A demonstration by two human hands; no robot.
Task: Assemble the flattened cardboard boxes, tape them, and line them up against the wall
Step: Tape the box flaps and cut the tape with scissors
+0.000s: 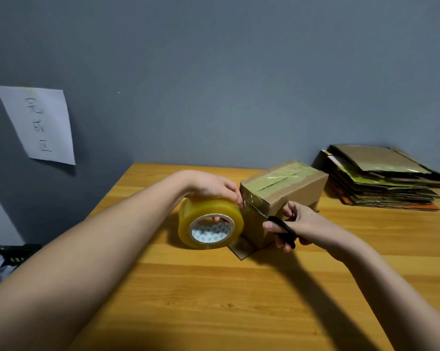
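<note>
A small cardboard box stands assembled on the wooden table, with yellowish tape along its top seam and down its near end. My left hand grips a fat roll of clear yellow tape held against the box's near left corner, fingers inside the core. A strip of tape runs from the roll onto the box. My right hand holds black scissors by the handles, their blades at that tape strip on the box's near end.
A stack of flattened cardboard boxes lies at the table's back right against the grey wall. A white paper sign with handwriting hangs on the wall at left. A dark crate sits beyond the table's left edge.
</note>
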